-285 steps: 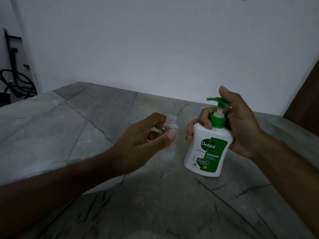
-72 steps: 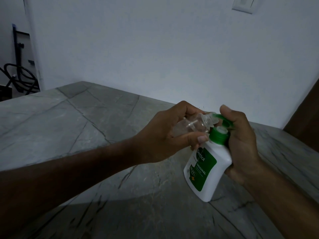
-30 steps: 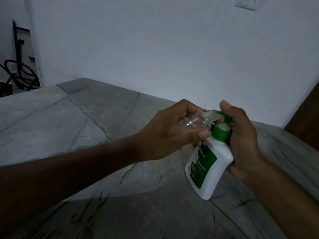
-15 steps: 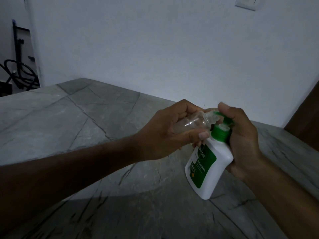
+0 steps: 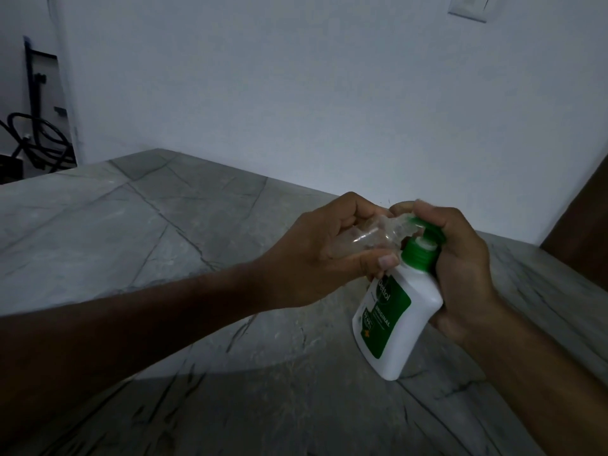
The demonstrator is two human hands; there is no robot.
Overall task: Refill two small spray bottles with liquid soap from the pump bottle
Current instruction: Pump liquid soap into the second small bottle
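home interior | grey stone counter [image 5: 138, 232] | wall switch [image 5: 467, 8]

White pump bottle [image 5: 408, 311] with green label and collar; grey dark-veined counter [image 5: 138, 232].

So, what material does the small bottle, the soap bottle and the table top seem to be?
Small spray bottle: clear glossy plastic, apparently; fingers show through it. Pump bottle: opaque white smooth plastic with a green pump. Table top: grey stone or a stone-look finish, matte, with dark veins.
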